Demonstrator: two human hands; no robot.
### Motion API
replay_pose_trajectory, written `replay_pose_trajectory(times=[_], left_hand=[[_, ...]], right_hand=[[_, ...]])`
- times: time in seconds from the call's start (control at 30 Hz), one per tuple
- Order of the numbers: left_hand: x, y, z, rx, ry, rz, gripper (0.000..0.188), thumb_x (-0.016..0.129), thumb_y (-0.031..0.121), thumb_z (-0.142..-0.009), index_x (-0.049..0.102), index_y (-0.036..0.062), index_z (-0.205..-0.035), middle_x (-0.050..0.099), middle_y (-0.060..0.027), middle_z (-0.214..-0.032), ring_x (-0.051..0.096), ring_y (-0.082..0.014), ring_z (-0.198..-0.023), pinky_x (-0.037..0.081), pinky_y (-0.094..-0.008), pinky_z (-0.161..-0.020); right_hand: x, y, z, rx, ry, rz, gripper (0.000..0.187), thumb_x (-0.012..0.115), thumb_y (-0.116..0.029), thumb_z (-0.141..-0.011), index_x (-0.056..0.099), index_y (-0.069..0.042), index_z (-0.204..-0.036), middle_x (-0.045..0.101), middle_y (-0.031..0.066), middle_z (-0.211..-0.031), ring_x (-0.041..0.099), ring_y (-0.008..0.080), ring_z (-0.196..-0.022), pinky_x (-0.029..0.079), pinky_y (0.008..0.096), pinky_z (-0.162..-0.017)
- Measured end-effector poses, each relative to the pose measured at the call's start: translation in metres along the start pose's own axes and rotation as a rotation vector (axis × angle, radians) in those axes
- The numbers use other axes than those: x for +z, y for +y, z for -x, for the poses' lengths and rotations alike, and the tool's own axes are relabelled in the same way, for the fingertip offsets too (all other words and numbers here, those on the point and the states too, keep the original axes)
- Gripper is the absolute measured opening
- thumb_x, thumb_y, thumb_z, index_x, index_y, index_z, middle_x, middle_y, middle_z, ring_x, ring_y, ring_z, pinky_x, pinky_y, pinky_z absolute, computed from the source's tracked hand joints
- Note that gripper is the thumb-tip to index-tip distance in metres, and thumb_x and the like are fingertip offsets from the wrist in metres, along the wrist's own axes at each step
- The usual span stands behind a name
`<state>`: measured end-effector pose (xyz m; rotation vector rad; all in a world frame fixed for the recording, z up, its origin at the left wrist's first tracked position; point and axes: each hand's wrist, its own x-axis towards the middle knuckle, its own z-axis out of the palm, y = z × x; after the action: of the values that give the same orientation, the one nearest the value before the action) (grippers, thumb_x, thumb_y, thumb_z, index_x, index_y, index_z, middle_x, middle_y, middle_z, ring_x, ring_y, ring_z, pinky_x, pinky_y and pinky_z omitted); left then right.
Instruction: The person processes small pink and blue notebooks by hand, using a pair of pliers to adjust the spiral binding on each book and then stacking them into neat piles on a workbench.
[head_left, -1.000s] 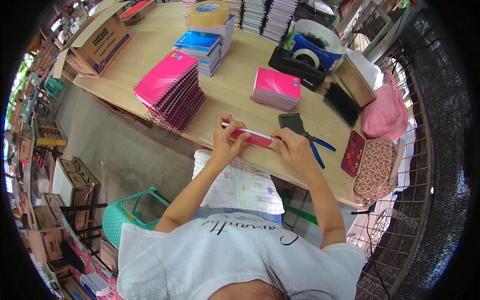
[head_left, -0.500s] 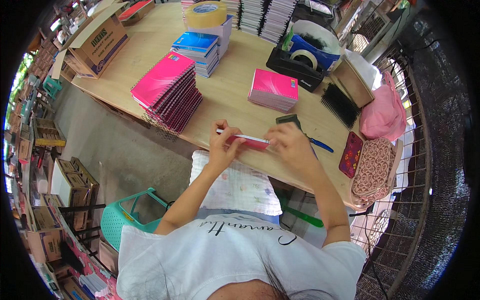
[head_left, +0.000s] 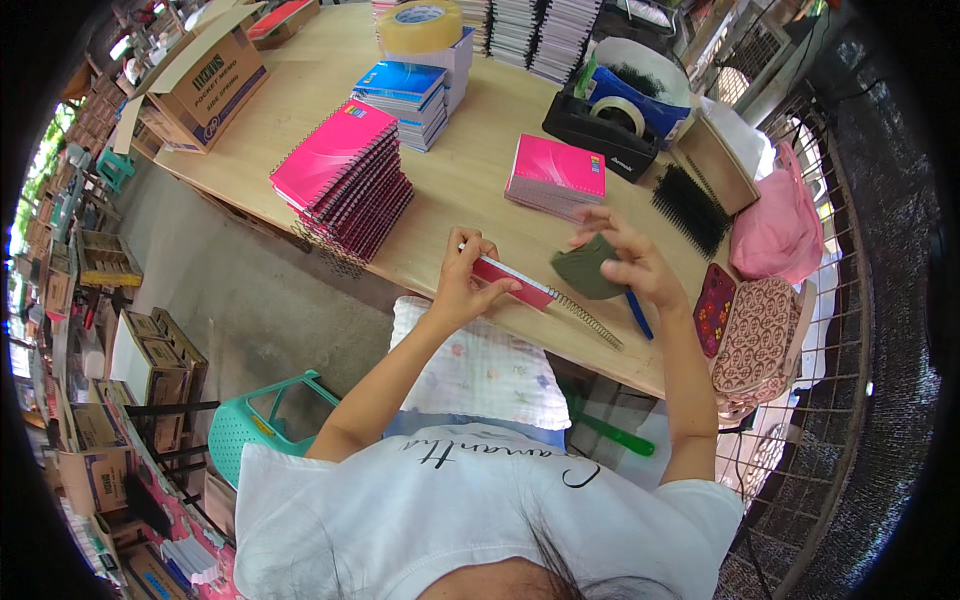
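My left hand (head_left: 470,280) is closed on a small pink memo notebook (head_left: 517,285), tilted with its white page edge up, over the table's near edge. A thin metal spiral coil (head_left: 587,318) sticks out from the notebook's right end toward the lower right. Just right of the notebook, my right hand (head_left: 640,262) holds a dark green hand-sized tool (head_left: 588,268) between thumb and fingers; its exact kind is unclear, and the fingers are slightly blurred. Beneath that hand lies a blue slim tool (head_left: 638,315), partly hidden.
A tall stack of pink spiral notebooks (head_left: 340,165) stands at left, a shorter pink stack (head_left: 556,170) ahead. Behind are blue notebooks (head_left: 402,90), a tape roll (head_left: 420,27) and a black tape dispenser (head_left: 605,135). Black coils (head_left: 690,210), a phone (head_left: 714,305) and a pouch (head_left: 755,335) sit right.
My right hand has left the notebook's end and picked the dark green tool up off the table. The notebook has tilted down to the right, and the protruding coil now shows.
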<state>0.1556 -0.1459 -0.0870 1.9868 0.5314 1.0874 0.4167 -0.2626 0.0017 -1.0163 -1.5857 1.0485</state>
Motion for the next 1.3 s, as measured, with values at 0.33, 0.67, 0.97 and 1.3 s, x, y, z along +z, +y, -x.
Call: replay_pose_trajectory(times=[0.33,0.67,0.97,1.3], left_hand=[[0.005,0.002,0.001,0.013,0.026,0.026,0.052,0.091,0.025,-0.058,0.053,0.0058,-0.089,0.041,-0.0075,-0.097,0.043,-0.0216,-0.092,0.042,-0.0308,-0.078],[0.014,0.003,-0.001,0.069,0.023,0.005,0.056,0.09,0.03,-0.058,0.055,0.0043,-0.092,0.043,-0.0093,-0.093,0.047,-0.024,-0.087,0.044,-0.0326,-0.072],[0.025,0.004,-0.004,0.069,-0.01,0.036,0.06,0.089,0.028,-0.061,0.049,0.0044,-0.1,0.045,-0.0098,-0.093,0.048,-0.0241,-0.086,0.043,-0.0321,-0.072],[0.008,-0.027,-0.013,-0.209,-0.125,0.796,0.049,0.067,-0.009,-0.081,0.041,0.005,-0.12,0.057,-0.0075,-0.096,0.058,-0.0145,-0.092,0.049,-0.0283,-0.085]], right_hand=[[0.026,-0.01,0.006,0.136,0.276,-0.095,0.052,0.071,-0.042,-0.084,0.062,-0.007,-0.12,0.059,0.015,-0.127,0.057,0.0228,-0.114,0.043,0.0362,-0.098],[0.05,0.005,0.002,0.31,0.125,0.598,0.043,0.068,-0.041,-0.086,0.07,0.001,-0.096,0.062,0.0163,-0.113,0.059,0.0271,-0.103,0.045,0.0344,-0.089],[0.042,0.009,0.0,0.042,0.232,-0.165,0.045,0.064,-0.042,-0.088,0.07,0.0,-0.104,0.061,0.0154,-0.119,0.059,0.0247,-0.106,0.044,0.0347,-0.094],[0.058,0.013,-0.019,0.264,0.175,0.672,0.035,0.063,-0.031,-0.09,0.07,0.002,-0.098,0.062,0.0147,-0.119,0.061,0.0236,-0.105,0.046,0.0321,-0.091]])
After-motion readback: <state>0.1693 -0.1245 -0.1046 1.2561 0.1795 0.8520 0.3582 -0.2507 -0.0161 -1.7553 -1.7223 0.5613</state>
